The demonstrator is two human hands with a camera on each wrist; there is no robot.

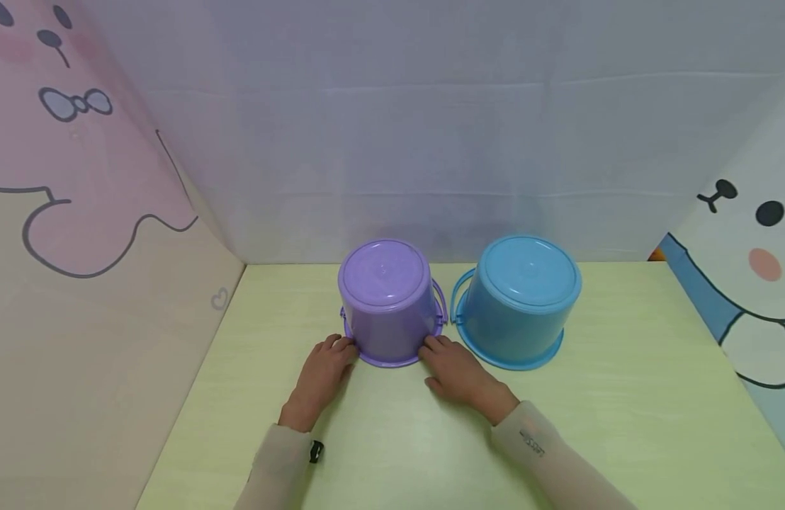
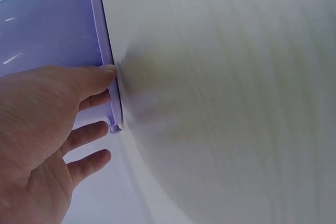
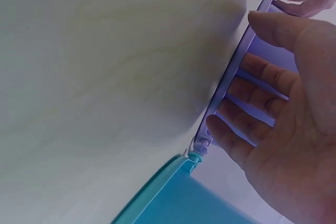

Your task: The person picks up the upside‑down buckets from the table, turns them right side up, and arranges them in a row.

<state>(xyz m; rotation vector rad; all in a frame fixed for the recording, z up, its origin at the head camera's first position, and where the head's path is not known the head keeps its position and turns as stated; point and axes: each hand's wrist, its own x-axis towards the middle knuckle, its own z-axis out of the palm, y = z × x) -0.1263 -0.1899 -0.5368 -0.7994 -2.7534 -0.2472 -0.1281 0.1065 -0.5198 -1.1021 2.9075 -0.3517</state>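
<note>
A purple bucket (image 1: 385, 276) stands upside down on the table, its rim down and its handle (image 1: 441, 304) hanging at the right side. My left hand (image 1: 325, 370) touches the bucket's lower left edge; in the left wrist view the thumb (image 2: 100, 80) lies against the rim and the other fingers are spread. At the lower right edge is my right hand (image 1: 459, 372), whose fingers (image 3: 262, 72) reach nearly straight along the wall and rim in the right wrist view. Beside it a blue bucket (image 1: 526, 276), also upside down, has its handle (image 1: 459, 294) towards the purple one.
Both buckets sit near the back of the pale yellow-green table (image 1: 405, 439). A plain whitish sheet (image 1: 392, 142) rises behind them. Cartoon-printed panels stand along the left (image 1: 99, 234) and right (image 1: 749, 283) sides.
</note>
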